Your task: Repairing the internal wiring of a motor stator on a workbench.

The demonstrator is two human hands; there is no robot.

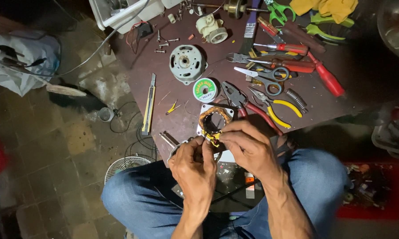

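Just hands (221, 155) with stator (213, 120) at table edge (164, 152)

A dark reddish-brown counter (323, 99) carries the clutter. Just beyond the fingers (217, 132) lies a motor stator with copper windings (213, 118) on a pale square plate. Past it sits a round green-labelled spool of solder wick (205, 90), and farther out a grey round motor housing (186, 63). Off to the left of the fingers lies a yellow utility knife (148, 105). To their right rest red-handled pliers (246, 105), yellow-handled pliers (275, 107), grey scissors (263, 77), and red-handled screwdrivers (316, 68). Loose screws (164, 44) scatter at the far edge.
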